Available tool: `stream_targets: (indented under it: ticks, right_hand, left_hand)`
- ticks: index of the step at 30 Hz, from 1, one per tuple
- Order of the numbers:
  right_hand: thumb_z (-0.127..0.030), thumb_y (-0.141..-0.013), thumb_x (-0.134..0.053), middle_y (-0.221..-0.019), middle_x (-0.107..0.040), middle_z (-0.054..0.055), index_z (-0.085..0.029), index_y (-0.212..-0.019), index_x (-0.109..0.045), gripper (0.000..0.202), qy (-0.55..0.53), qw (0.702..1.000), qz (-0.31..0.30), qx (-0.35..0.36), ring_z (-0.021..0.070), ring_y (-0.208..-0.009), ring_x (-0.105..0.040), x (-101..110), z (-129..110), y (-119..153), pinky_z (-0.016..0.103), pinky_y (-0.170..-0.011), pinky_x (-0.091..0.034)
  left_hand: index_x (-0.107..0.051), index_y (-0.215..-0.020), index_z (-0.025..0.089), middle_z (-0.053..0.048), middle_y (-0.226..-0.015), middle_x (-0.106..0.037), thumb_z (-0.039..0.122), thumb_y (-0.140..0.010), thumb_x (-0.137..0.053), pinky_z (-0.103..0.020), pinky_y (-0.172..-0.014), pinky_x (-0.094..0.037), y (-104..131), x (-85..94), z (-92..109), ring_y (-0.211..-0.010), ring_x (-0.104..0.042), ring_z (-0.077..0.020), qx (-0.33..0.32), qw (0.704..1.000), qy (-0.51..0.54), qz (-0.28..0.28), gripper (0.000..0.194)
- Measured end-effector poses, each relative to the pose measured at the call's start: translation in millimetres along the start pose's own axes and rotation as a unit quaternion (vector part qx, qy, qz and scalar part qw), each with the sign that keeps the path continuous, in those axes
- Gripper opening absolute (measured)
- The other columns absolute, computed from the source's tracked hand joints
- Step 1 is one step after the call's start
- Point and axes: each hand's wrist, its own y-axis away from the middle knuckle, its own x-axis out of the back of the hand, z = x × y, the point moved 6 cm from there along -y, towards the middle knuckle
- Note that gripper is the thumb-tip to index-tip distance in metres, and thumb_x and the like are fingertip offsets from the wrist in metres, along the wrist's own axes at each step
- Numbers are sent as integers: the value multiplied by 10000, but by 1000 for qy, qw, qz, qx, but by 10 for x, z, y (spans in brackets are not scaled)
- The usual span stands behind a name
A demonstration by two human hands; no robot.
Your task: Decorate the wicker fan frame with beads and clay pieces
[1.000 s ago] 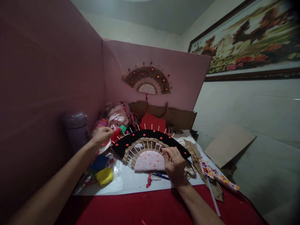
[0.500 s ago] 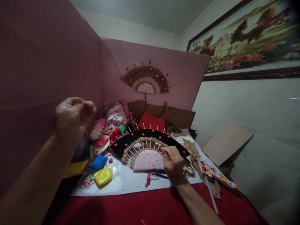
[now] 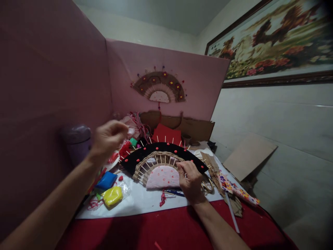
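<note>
A handmade fan (image 3: 163, 178) leans upright above the white sheet, with a pink dotted half-disc, a woven twine arc, thin sticks and a black band with red dots. My right hand (image 3: 191, 182) is closed in a pinch at the right side of the half-disc, gripping the fan there. My left hand (image 3: 108, 140) is raised in the air left of the fan, fingers pinched together and slightly blurred. Whether anything sits between those fingertips I cannot make out. A red tassel (image 3: 162, 198) lies just below the fan.
Blue clay (image 3: 106, 180) and yellow clay (image 3: 112, 196) packets lie at the left, with a purple bottle (image 3: 78, 144) behind. Brown cardboard (image 3: 197, 129) and a red sheet (image 3: 166, 134) stand at the back. A finished fan (image 3: 159, 86) hangs on the pink panel. Corrugated scraps (image 3: 229, 194) lie at right.
My left hand has moved right and slightly down, toward the fan, uncovering the purple bottle. The right hand keeps its place on the fan. The whole view has shifted slightly.
</note>
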Motion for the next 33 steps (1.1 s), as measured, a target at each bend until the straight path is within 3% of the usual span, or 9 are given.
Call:
stream_targets:
  ticks: [3,6,14,17,23,26,27,30,33]
  right_hand:
    - [-165,-874,-500,-796,-622,51,-181,-853,-598,102,0,1000,-3,-1,184,-780,-548,7,-11,-7,317,-739,-423]
    - [-167,-875,-502,-795,-622,54,-180,-847,-598,100,5,1000,-4,-1,186,-778,-546,15,-17,-7,313,-727,-421]
    - [-171,-879,-496,-773,-612,56,-181,-830,-592,109,9,1000,-14,-1,190,-767,-542,4,-11,0,312,-717,-416]
    - [-171,-880,-497,-772,-610,57,-176,-830,-590,105,7,1000,-15,1,188,-767,-537,-1,-13,-10,314,-721,-414]
    - [-169,-880,-497,-754,-602,57,-172,-803,-585,117,5,1000,-12,1,186,-753,-528,-3,-23,-27,306,-694,-412]
    - [-170,-881,-494,-763,-606,59,-172,-809,-588,118,4,1000,-15,-2,187,-759,-530,-9,-18,-26,310,-700,-413]
    - [-170,-881,-494,-765,-607,59,-172,-814,-590,117,2,1000,-15,-3,187,-760,-531,-11,-15,-24,311,-701,-414]
    - [-174,-879,-494,-769,-610,58,-174,-824,-597,117,-7,1000,-16,-11,189,-764,-535,-14,1,-18,318,-706,-418]
    - [-190,-878,-497,-788,-618,61,-177,-839,-609,119,-44,999,-13,-25,192,-784,-549,2,-7,-35,328,-715,-429]
  left_hand:
    - [-628,-711,169,-15,-688,-631,176,-736,-497,-244,-605,-422,157,-468,-566,-657,-567,-140,18,953,-246,-177,134]
    - [-644,-742,173,-38,-788,-653,151,-734,-489,-268,-662,-406,234,-630,-891,-760,-584,-176,18,922,-330,-200,157]
    - [-634,-773,196,-81,-875,-608,196,-795,-441,-298,-680,-394,200,-720,-1070,-845,-567,-219,-21,841,-493,-221,194]
    - [-611,-747,170,-103,-851,-595,116,-775,-411,-338,-741,-392,211,-774,-1073,-868,-552,-238,-64,839,-492,-222,209]
    - [-523,-663,174,-64,-686,-561,109,-696,-436,-351,-699,-396,-16,-688,-953,-742,-538,-229,8,942,-307,-136,114]
    - [-480,-667,178,-30,-661,-561,196,-754,-411,-273,-603,-403,-202,-608,-723,-629,-528,-158,35,971,-215,-102,112]
    - [-468,-659,175,-27,-664,-565,227,-756,-440,-251,-577,-398,-253,-555,-614,-606,-522,-138,57,990,-110,-72,113]
    - [-450,-676,176,-9,-635,-560,283,-718,-565,-215,-493,-368,-290,-493,-207,-531,-494,-108,126,975,177,-51,163]
    - [-424,-642,184,17,-568,-507,216,-713,-611,-210,-496,-379,-127,-567,332,-528,-489,-101,119,930,332,-103,203]
